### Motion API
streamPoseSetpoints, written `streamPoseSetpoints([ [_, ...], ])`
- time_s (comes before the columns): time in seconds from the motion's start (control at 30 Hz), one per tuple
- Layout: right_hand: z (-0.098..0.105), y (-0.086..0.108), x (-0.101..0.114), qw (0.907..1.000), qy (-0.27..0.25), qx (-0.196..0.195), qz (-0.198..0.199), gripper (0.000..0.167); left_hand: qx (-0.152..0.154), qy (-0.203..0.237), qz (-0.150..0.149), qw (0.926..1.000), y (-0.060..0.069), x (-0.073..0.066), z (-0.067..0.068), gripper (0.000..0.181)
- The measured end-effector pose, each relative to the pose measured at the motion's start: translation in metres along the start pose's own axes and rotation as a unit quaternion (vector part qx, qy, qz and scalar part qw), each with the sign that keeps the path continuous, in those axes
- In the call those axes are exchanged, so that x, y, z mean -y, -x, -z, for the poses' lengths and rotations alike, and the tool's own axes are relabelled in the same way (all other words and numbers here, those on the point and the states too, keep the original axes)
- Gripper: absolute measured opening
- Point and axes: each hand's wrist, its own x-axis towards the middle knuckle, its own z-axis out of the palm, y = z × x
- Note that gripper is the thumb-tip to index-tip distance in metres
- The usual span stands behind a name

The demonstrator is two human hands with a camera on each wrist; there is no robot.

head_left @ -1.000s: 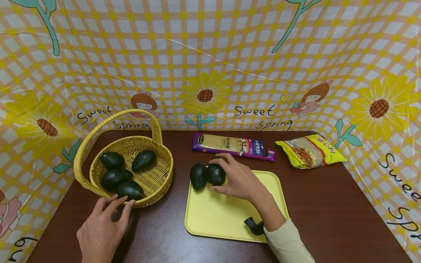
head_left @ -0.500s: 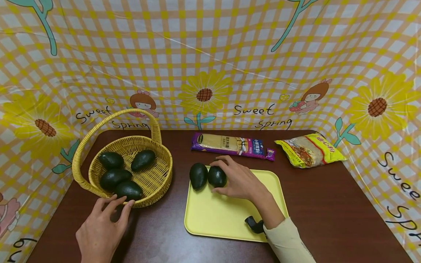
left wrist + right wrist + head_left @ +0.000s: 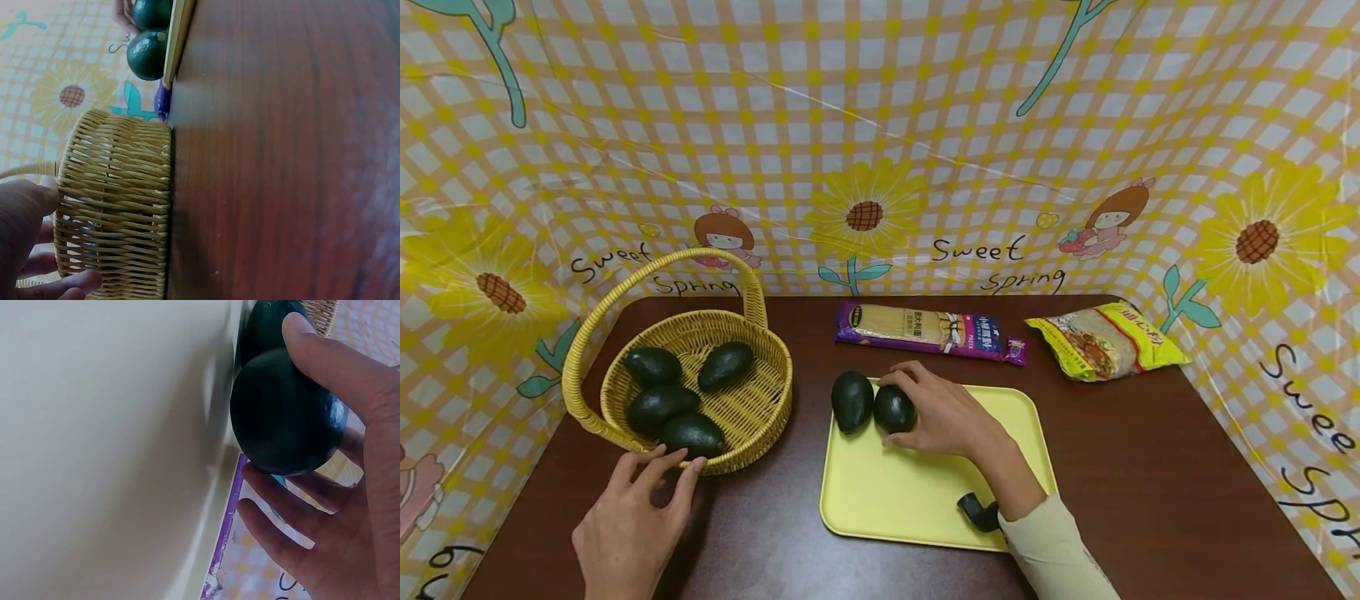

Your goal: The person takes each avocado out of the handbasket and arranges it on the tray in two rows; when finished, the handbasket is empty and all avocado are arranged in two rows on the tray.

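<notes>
At the near rim of the woven basket (image 3: 775, 427), the left hand (image 3: 634, 517) is resting loosely bent fingertips, though I cannot tell whether they are pinching. Farther off, the right hand (image 3: 942, 417) is holding an avocado (image 3: 895, 408) between thumb and fingers at the yellow tray (image 3: 887, 492)'s far left corner, just beside a second avocado (image 3: 852, 404). Positioning is probably under way, the next move likely calling for steady fingers and gentle release, while a pasta packet (image 3: 917, 331) is lying beyond.
</notes>
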Motion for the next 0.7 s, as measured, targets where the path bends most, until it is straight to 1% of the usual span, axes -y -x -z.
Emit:
streamPoseSetpoints([
  [0.2, -0.0028, 0.0002, -0.0001, 0.9998, -0.003, 0.016, -0.006, 0.078, -0.009, 0.001, -0.012, 0.9999, 0.0006, 0.0005, -0.0011, 0.027],
  [0.37, -0.0020, 0.0001, 0.0003, 0.9998, -0.002, 0.021, -0.008, 0.080, -0.011, 0.001, -0.013, 0.9999, 0.0009, 0.0009, -0.0010, 0.027],
  [0.7, 0.0003, 0.0010, 0.0019, 0.9994, 0.000, 0.034, -0.011, 0.091, -0.011, -0.001, -0.013, 0.9999, 0.0007, 0.0007, -0.0011, 0.028],
])
